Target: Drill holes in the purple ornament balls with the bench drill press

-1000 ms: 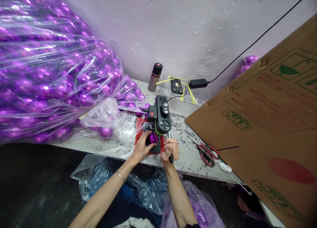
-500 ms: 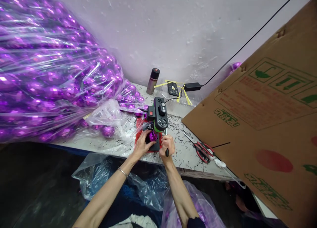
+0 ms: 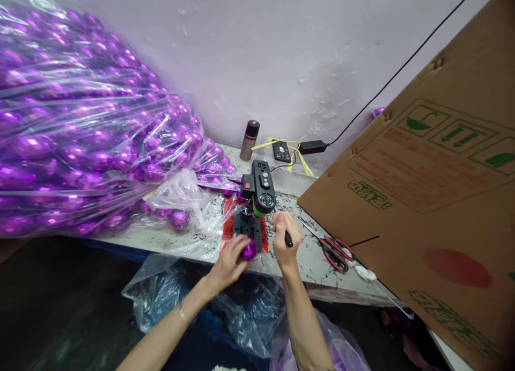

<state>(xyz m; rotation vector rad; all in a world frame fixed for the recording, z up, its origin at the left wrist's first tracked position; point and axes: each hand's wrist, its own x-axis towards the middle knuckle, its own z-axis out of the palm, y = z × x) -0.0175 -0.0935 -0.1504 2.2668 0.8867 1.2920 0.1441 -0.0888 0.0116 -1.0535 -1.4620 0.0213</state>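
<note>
A shiny purple ball (image 3: 250, 250) sits in the fingers of my left hand (image 3: 232, 259), just in front of the small black bench drill press (image 3: 263, 186). The press stands on a red sheet (image 3: 227, 220), its slotted base plate (image 3: 253, 232) in view below the green-ringed head. To the right of the press, my right hand (image 3: 287, 235) is closed around its lever handle (image 3: 288, 239), whose black tip sticks out from the fist. Part of the lever is hidden by the fingers.
A large clear bag of purple balls (image 3: 100, 140) fills the left. Behind the press are a spray can (image 3: 249, 140) and a black adapter (image 3: 313, 147). Red-handled scissors (image 3: 336, 253) lie beside a big cardboard box (image 3: 422, 199). Dark shavings litter the table (image 3: 317, 271).
My left hand has drawn the purple ball out from under the press head, toward me. My right hand has moved a little right and up with the lever.
</note>
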